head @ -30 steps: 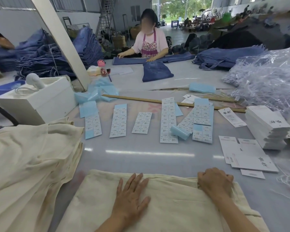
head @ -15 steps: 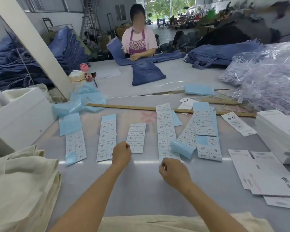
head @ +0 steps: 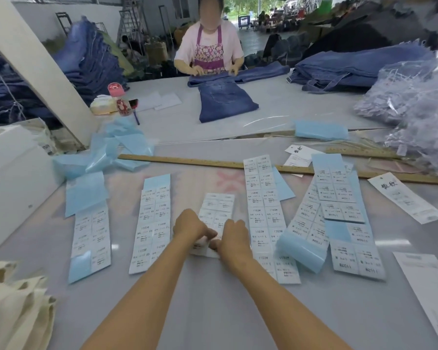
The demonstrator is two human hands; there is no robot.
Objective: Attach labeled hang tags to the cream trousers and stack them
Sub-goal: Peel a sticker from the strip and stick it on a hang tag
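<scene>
Both hands meet over the short sticker sheet (head: 216, 210) in the middle of the table (head: 213, 311). The left hand (head: 191, 227) and right hand (head: 234, 238) curl their fingers and pinch its near end. The cream trousers (head: 13, 306) are piled at the table's left edge, well apart from the hands.

Bare bench (head: 213, 311) shows in the near middle, open between both forearms and out to either side. Ahead, label sheets (head: 152, 223) lie in flat rows with thin strips of bare surface between them. Left edge is blocked by the cream trousers (head: 13, 306) and a white box (head: 13, 178). A ruler (head: 187, 161) lies across the far side. Right, tags (head: 405, 198) and a heap of plastic ties (head: 415, 109) crowd the corner.
</scene>
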